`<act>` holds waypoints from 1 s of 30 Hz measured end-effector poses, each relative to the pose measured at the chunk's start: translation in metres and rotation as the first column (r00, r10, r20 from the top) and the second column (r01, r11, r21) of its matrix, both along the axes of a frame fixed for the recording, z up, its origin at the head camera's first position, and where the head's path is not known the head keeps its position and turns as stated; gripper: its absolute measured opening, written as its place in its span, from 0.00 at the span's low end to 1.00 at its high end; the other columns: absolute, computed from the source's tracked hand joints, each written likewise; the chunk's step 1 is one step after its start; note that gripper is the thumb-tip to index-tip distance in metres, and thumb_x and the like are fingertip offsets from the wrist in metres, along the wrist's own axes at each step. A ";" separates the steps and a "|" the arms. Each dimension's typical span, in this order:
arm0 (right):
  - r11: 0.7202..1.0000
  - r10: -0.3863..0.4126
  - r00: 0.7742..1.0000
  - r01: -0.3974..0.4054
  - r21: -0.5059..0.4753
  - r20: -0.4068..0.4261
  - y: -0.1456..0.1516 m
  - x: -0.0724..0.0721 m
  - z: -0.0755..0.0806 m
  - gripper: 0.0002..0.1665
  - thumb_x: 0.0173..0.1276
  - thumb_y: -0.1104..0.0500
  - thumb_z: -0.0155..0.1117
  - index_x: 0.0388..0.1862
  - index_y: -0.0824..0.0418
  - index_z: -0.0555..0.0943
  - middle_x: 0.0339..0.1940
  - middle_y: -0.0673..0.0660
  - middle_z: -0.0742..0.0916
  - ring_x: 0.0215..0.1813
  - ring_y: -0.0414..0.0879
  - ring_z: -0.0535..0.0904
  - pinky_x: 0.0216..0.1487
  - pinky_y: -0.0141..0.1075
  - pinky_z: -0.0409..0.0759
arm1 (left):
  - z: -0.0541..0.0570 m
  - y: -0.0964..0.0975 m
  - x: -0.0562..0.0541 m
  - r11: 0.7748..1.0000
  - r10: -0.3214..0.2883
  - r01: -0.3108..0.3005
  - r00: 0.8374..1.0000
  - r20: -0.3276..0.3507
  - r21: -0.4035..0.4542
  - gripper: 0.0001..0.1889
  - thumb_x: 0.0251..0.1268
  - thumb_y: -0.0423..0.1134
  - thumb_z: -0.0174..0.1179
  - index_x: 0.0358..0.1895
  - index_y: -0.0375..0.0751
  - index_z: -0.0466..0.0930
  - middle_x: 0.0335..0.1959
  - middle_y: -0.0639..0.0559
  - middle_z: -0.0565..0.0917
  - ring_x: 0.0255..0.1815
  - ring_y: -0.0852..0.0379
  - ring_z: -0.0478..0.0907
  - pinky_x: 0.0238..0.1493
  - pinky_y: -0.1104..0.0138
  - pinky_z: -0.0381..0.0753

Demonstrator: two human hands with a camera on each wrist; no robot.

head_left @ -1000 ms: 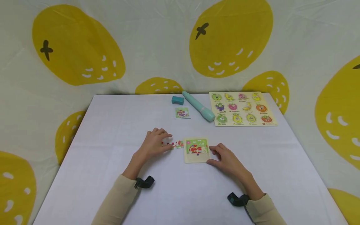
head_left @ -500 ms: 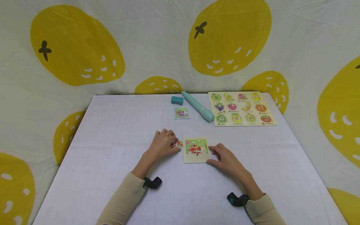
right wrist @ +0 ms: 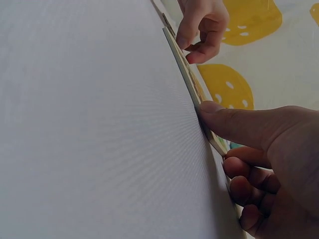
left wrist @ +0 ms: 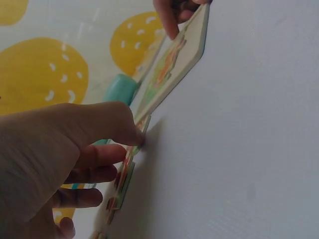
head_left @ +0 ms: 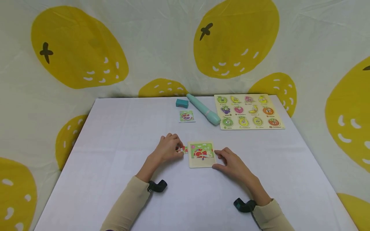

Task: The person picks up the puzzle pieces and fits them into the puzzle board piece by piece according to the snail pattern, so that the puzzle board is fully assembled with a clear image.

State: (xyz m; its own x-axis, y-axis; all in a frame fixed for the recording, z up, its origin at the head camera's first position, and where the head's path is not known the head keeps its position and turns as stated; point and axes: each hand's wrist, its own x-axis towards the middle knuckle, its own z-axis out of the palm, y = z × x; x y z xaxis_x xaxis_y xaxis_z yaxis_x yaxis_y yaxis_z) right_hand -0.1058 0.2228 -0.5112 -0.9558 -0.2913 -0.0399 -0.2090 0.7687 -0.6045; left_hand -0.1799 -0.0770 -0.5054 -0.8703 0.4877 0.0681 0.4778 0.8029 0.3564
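Note:
A small square wooden puzzle board (head_left: pixel 202 163) lies on the white table, its upper part filled with a green and red picture and its lower strip bare wood. My right hand (head_left: pixel 233 163) holds the board's right edge between thumb and fingers; the right wrist view shows the thumb (right wrist: pixel 219 115) on that edge. Just left of the board, my left hand (head_left: pixel 168 148) pinches a small red and green puzzle piece (head_left: pixel 185 149). In the left wrist view the thumb and index finger meet at the piece, with more pieces (left wrist: pixel 124 185) lying under the other fingers.
Behind the board lies a picture card (head_left: pixel 187 116), with a teal block (head_left: pixel 182 103) beyond it. A mint-green pen-like stick (head_left: pixel 203 109) slants beside them, reaching a fruit puzzle board (head_left: pixel 249 112) at the back right. A lemon-print cloth (head_left: pixel 162 38) hangs behind the table.
My left hand has moved right along the row of pieces toward the board, and its thumb and fingers have closed on a piece. The right hand and the board have stayed put.

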 end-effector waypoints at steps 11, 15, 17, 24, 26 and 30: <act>1.000 0.003 1.000 -0.003 0.006 -0.009 0.000 0.000 -0.002 0.38 0.59 0.48 0.77 0.65 0.63 0.77 0.39 0.49 0.76 0.37 0.40 0.69 0.35 0.29 0.67 | -0.003 -0.001 0.000 0.999 0.001 -0.001 1.000 -0.009 0.041 0.14 0.46 0.49 0.71 0.36 0.48 0.85 0.32 0.58 0.79 0.39 0.57 0.67 0.45 0.59 0.64; 1.000 0.006 1.000 -0.006 0.006 -0.012 0.001 0.000 -0.001 0.38 0.59 0.49 0.76 0.65 0.63 0.77 0.38 0.49 0.76 0.37 0.40 0.69 0.35 0.29 0.67 | -0.003 -0.001 0.000 0.996 -0.001 0.001 1.000 -0.004 0.091 0.14 0.46 0.47 0.72 0.36 0.46 0.85 0.30 0.58 0.81 0.37 0.58 0.67 0.45 0.60 0.65; 1.000 0.007 1.000 -0.007 0.005 -0.013 0.001 0.000 -0.001 0.38 0.59 0.49 0.76 0.65 0.64 0.77 0.38 0.49 0.76 0.37 0.40 0.69 0.35 0.29 0.67 | -0.003 -0.001 0.000 0.994 -0.007 0.007 1.000 -0.002 0.107 0.13 0.47 0.46 0.71 0.36 0.46 0.86 0.29 0.57 0.81 0.37 0.58 0.67 0.45 0.60 0.65; 1.000 0.007 1.000 -0.007 0.003 -0.009 0.000 0.000 -0.001 0.38 0.59 0.49 0.76 0.65 0.64 0.77 0.39 0.50 0.76 0.37 0.40 0.69 0.35 0.29 0.67 | -0.001 0.000 0.000 0.985 -0.031 0.027 0.999 0.020 0.169 0.14 0.45 0.46 0.71 0.37 0.44 0.86 0.30 0.56 0.83 0.38 0.58 0.68 0.49 0.60 0.67; 1.000 0.006 1.000 -0.006 0.003 -0.007 0.000 0.000 0.000 0.38 0.59 0.49 0.76 0.65 0.64 0.77 0.39 0.50 0.76 0.37 0.41 0.69 0.35 0.29 0.67 | 0.000 0.002 0.001 0.982 -0.042 0.035 0.998 0.036 0.186 0.14 0.46 0.45 0.71 0.37 0.44 0.86 0.31 0.57 0.83 0.39 0.59 0.68 0.49 0.62 0.67; 1.000 0.008 1.000 -0.008 0.006 -0.005 0.000 -0.001 0.000 0.38 0.60 0.49 0.76 0.65 0.64 0.77 0.39 0.50 0.76 0.37 0.41 0.69 0.35 0.29 0.67 | 0.002 0.009 0.006 0.977 -0.072 0.061 0.996 0.047 0.205 0.15 0.46 0.46 0.72 0.38 0.45 0.86 0.33 0.56 0.84 0.39 0.59 0.68 0.48 0.63 0.68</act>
State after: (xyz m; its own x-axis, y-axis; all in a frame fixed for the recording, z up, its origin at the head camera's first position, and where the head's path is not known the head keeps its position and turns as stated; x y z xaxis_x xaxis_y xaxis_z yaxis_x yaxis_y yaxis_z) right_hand -0.1065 0.2232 -0.5108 -0.9537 -0.2985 -0.0367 -0.2182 0.7708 -0.5986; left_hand -0.1743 -0.0679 -0.5038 -0.8415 0.5256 0.1253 0.5034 0.6783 0.5353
